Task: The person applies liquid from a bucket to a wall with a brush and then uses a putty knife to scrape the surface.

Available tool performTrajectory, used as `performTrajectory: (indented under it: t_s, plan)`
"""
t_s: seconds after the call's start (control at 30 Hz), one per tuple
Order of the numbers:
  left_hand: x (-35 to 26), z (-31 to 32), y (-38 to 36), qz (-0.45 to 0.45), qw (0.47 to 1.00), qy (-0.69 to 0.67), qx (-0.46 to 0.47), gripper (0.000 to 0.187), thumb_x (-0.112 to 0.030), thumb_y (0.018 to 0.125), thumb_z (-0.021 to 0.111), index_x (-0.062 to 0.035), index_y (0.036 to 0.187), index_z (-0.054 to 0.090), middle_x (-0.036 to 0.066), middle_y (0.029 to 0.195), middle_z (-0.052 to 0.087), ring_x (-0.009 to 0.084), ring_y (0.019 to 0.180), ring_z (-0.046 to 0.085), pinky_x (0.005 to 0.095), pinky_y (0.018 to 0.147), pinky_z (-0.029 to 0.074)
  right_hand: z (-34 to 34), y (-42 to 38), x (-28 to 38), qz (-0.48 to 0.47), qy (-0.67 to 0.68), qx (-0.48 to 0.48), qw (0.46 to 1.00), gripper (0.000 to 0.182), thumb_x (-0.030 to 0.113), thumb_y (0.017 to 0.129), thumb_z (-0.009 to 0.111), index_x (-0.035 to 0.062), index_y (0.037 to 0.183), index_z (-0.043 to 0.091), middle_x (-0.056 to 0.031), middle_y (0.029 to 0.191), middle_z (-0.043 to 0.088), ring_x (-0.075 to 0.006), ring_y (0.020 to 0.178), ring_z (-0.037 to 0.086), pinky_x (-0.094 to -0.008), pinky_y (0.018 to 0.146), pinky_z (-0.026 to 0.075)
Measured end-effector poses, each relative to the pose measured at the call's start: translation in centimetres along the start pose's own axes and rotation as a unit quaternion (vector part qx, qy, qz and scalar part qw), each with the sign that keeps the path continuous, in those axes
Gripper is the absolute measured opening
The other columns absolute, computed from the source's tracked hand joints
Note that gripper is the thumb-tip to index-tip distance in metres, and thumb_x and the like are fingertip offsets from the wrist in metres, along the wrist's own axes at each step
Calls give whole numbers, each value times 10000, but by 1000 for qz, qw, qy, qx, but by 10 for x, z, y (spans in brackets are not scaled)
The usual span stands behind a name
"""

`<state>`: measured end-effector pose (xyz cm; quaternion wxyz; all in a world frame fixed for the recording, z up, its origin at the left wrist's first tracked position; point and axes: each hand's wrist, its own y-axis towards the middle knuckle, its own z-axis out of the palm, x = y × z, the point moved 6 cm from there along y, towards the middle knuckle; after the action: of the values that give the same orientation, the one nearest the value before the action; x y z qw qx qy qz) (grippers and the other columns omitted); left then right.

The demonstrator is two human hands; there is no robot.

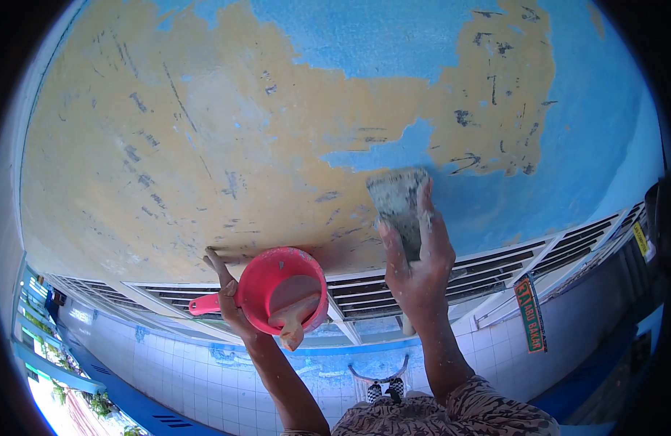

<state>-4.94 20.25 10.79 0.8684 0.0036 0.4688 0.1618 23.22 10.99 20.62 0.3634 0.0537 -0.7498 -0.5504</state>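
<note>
My left hand (237,309) is closed around a pink plastic dipper (252,287), holding it from the side and below, just under the wall. Inside the dipper lies a putty-smeared tool (298,312), its stubby handle end sticking out over the rim; its working end is not clear. My right hand (421,272), dusted with white, grips a broad flat scraper (399,196) coated in grey-white putty. The scraper is against the wall (292,145) or very near it, where tan patches meet blue paint. Part of the scraper is hidden behind my fingers.
Slatted vents (459,275) run along the wall's lower edge in view. A green sign (530,314) with orange lettering hangs at the right. Far below are the white tiled floor (263,385) and my checkered shoes (375,392). Plants (99,403) show outside, lower left.
</note>
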Motion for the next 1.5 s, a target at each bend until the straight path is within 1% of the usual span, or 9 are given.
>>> performTrajectory:
  t_s: [0.2, 0.27, 0.37, 0.77, 1.07, 1.17, 1.27, 1.37, 1.5]
  plan:
    - [3, -5, 5, 20, 999, -8, 48, 750, -181, 898, 392, -63, 1609, 185, -46, 772, 372, 39, 679, 378, 188, 647, 376, -3, 8, 8, -29, -16, -11, 999, 719, 71, 906, 704, -90, 1499, 332, -194, 970, 578, -275, 806, 634, -387, 668, 533]
    - [4, -4, 4, 22, 999, -4, 39, 748, -180, 898, 385, -64, 1610, 184, -46, 777, 375, 40, 679, 377, 187, 648, 376, -7, 3, 0, 55, -11, 28, 998, 659, 73, 915, 700, -92, 1470, 386, -262, 1183, 623, -346, 1110, 660, -410, 917, 547]
    - [6, 1, 3, 23, 999, -18, 36, 745, -179, 900, 380, -56, 1608, 184, -43, 787, 383, 40, 682, 378, 188, 648, 378, -5, -11, -15, 30, 27, 18, 999, 659, 80, 918, 699, -80, 1476, 387, -275, 1224, 614, -352, 1139, 650, -415, 919, 544]
    - [3, -4, 5, 23, 998, -13, 65, 729, -177, 910, 367, -26, 1600, 184, -31, 846, 425, 38, 698, 378, 190, 653, 385, -6, 15, 10, 34, 22, 25, 999, 652, 48, 915, 693, -82, 1476, 387, -283, 1253, 603, -329, 1142, 648, -392, 910, 556]
    - [7, -15, 7, -2, 999, 26, -42, 718, -178, 916, 362, -27, 1598, 195, -18, 903, 467, 40, 712, 388, 194, 664, 395, -6, 24, 12, 36, 15, 41, 998, 659, 40, 907, 700, -70, 1480, 393, -279, 1268, 600, -312, 1135, 649, -390, 928, 545]
    - [11, -21, 5, -28, 998, 32, -53, 717, -174, 917, 356, -24, 1598, 188, 27, 1144, 535, 36, 753, 398, 195, 683, 403, -7, 16, 2, 46, 38, 40, 997, 665, 43, 904, 705, -63, 1482, 395, -274, 1272, 600, -307, 1132, 650, -394, 942, 536]
    - [16, -16, 18, 34, 996, -67, 49, 728, -160, 911, 354, -41, 1604, 167, 49, 1511, 368, 15, 814, 428, 204, 730, 430, -5, 17, 2, -10, 31, 18, 999, 665, 26, 895, 705, -57, 1481, 403, -261, 1237, 618, -302, 1081, 668, -390, 920, 538]
    - [25, -25, 20, 0, 996, -62, 65, 735, -166, 907, 360, -50, 1606, 163, 45, 1583, 225, 51, 1021, 421, 240, 850, 427, 4, 49, 25, -81, -30, -2, 996, 656, 19, 896, 695, -74, 1475, 400, -262, 1199, 630, -309, 1042, 680, -385, 888, 544]
    - [26, -28, 17, -50, 993, -63, 88, 746, -175, 902, 369, -64, 1609, 159, 38, 1690, 11, 105, 1331, 412, 295, 1028, 424, 1, 20, 11, -16, -6, 40, 999, 636, 48, 903, 699, -114, 1446, 411, -264, 1160, 634, -325, 1016, 688, -394, 871, 548]
